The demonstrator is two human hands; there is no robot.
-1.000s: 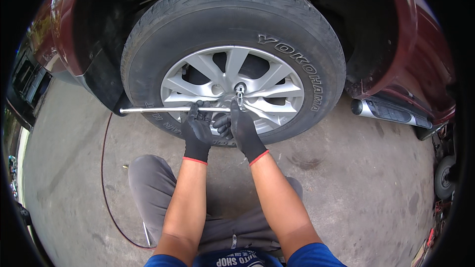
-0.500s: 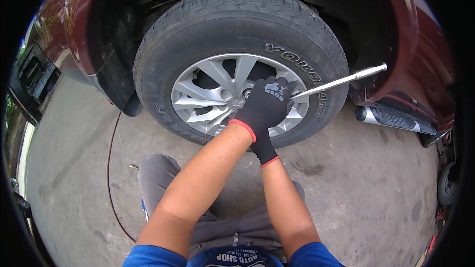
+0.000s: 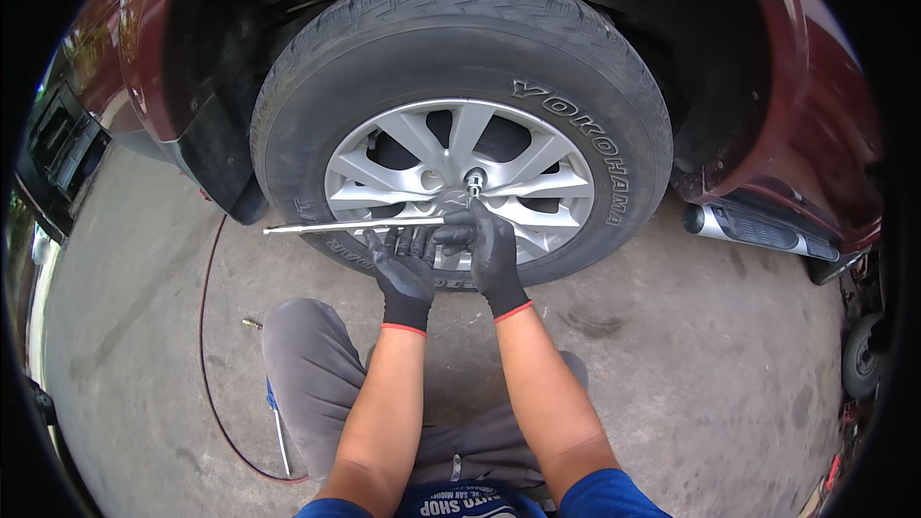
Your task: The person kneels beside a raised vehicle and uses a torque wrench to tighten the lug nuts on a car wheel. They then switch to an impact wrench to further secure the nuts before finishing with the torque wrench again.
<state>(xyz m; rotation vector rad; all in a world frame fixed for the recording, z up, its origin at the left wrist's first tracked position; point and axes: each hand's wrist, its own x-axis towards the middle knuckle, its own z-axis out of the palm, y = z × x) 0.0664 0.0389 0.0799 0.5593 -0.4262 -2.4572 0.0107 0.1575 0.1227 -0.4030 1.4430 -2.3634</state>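
A long silver socket wrench (image 3: 355, 225) lies across the lower face of the alloy wheel (image 3: 417, 139), its handle pointing left. Its socket (image 3: 475, 182) sits over a lug position just right and above the hub cap. My right hand (image 3: 491, 247), in a black glove with a red cuff, has its fingers curled around the wrench's head end below the socket. Palm up, my left hand (image 3: 405, 267) wears a matching glove; its fingers are spread apart just under the handle, near or touching it. The black tire (image 3: 317, 115) surrounds the wheel.
Dark red bodywork (image 3: 811, 134) arches around the tire, with a side step (image 3: 763, 233) at the right. A thin hose (image 3: 203, 326) curves over the concrete floor (image 3: 691, 374) at the left. Another small wheel (image 3: 863, 357) stands at the far right.
The wrench handle has swung from pointing right to pointing left. My left hand has come away from over the wrench head, moved down and left, and opened.
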